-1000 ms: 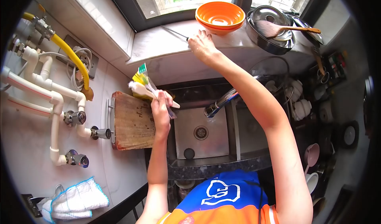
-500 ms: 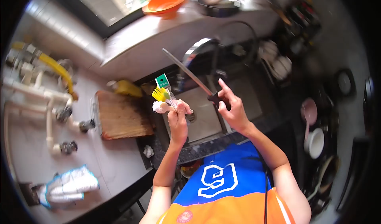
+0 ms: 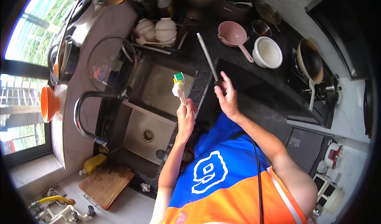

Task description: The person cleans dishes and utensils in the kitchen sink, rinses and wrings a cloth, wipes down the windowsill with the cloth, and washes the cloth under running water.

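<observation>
My left hand [image 3: 185, 121] is closed around the thin handles of small cleaning brushes [image 3: 177, 90]. Their heads point up, with yellow bristles, a white brush head and a green tag [image 3: 179, 76] in one cluster above my fingers. My right hand [image 3: 228, 98] grips a long, thin metal rod [image 3: 207, 57] by its dark end, thumb and fingers around it. The rod slants up and left to a pale tip; its handle is mostly hidden by my hand. Both hands are in the air in front of the double sink [image 3: 143, 124].
A curved tap [image 3: 79, 109] arches over the sink at left. A wooden chopping board [image 3: 106, 186] and yellow bottle [image 3: 94, 163] lie below it. Stacked bowls [image 3: 165, 30] stand behind. On the dark counter are a pink pan [image 3: 232, 34] and white bowl [image 3: 267, 52]; a frying pan [image 3: 310, 61] sits on the stove.
My view has turned to the right, from the sink towards the counter and stove. Both hands still hold their things, and the rod now stands more upright.
</observation>
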`<state>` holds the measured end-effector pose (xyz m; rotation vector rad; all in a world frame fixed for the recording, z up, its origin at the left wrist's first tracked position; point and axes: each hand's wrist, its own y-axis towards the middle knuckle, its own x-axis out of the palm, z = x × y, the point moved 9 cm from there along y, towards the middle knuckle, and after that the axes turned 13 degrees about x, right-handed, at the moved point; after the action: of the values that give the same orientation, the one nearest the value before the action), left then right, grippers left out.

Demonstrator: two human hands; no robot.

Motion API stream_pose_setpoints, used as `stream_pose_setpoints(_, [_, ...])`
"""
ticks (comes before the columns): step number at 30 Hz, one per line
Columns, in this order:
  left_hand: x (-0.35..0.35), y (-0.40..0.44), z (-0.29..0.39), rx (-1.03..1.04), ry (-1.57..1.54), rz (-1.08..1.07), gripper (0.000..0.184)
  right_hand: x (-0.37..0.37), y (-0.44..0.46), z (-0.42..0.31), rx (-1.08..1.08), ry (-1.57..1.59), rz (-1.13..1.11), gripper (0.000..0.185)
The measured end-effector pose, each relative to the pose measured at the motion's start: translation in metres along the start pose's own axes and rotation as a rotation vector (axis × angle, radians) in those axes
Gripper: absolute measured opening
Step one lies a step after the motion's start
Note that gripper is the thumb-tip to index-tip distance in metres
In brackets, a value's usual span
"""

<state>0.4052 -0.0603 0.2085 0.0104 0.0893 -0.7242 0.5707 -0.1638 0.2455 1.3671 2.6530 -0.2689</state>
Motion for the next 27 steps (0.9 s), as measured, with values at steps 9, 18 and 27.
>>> stream_pose_setpoints(9, [0.132, 0.123, -0.076, -0.128, -0.12, 0.117, 0.025, -0.135, 0.14, 0.066, -0.167, -0.249, 0.234, 0.05])
stream_pose_setpoints(18, [0.181, 0.261, -0.145, -0.184, 0.561, 0.321, 0.031, -0.1, 0.289, 0.093, -0.309, -0.718, 0.138, 0.054])
stream_pose_setpoints(27, [0.211, 0.307, -0.168, -0.114, 1.064, 0.314, 0.022, -0.104, 0.326, 0.12, -0.363, -0.911, -0.102, 0.059])
